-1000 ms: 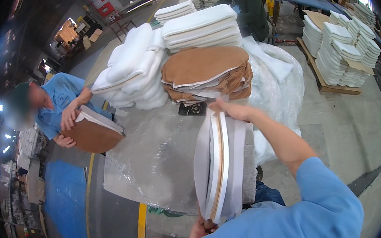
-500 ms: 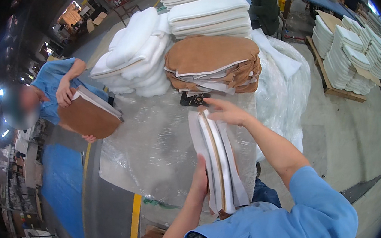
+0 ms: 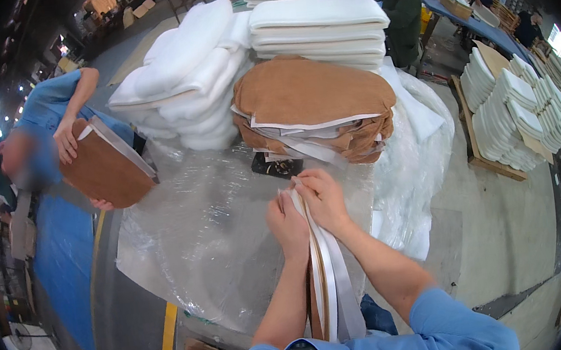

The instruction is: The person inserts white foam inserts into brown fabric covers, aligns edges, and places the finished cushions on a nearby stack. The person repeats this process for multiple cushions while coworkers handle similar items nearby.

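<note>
Edge-on in front of my body is a brown fabric cushion cover [image 3: 330,279], showing white and grey layers and a thin brown strip along its length. My left hand [image 3: 288,225] is closed on the left side of its far end. Just across from it, my right hand [image 3: 323,201] pinches the right side of the same end, fingertips near the tip. Both hands are close together over the plastic-covered table [image 3: 192,246]. Beyond my fingers lies a small black object [image 3: 277,165], partly tucked under a stack of brown covers [image 3: 313,93].
White padding stands in piles at the far left [image 3: 180,69] and far middle [image 3: 316,24]. At left a co-worker [image 3: 48,110] holds another brown cover [image 3: 105,163]. Clear plastic wrap [image 3: 406,168] hangs off the table's right side. A loaded pallet [image 3: 489,146] stands farther right.
My left hand has moved up the cover to its far end and closed there. My right hand has come down onto that end and grips it. The co-worker's cover has shifted left in view.
</note>
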The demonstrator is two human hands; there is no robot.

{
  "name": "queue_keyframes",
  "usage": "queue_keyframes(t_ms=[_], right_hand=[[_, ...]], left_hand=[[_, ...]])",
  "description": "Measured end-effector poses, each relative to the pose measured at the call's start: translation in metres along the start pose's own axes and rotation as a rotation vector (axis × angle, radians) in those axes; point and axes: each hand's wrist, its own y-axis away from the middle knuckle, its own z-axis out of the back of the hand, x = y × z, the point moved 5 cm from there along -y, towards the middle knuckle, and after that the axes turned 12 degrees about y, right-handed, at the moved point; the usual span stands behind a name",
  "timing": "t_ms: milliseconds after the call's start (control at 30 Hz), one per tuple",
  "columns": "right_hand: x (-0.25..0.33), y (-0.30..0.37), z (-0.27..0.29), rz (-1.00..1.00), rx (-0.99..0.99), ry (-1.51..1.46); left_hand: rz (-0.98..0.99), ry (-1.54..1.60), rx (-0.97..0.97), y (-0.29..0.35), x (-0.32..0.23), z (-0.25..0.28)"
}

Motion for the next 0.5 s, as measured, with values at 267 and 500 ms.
queue_keyframes(t_ms=[267,500], right_hand=[[0.001,0.007,-0.008,0.089,-0.123,-0.066],[0.012,0.016,-0.004,0.107,-0.120,-0.086]], left_hand=[[-0.131,0.016,-0.126,0.012,-0.013,-0.002],[-0.158,-0.052,-0.090,0.021,-0.014,0.010]])
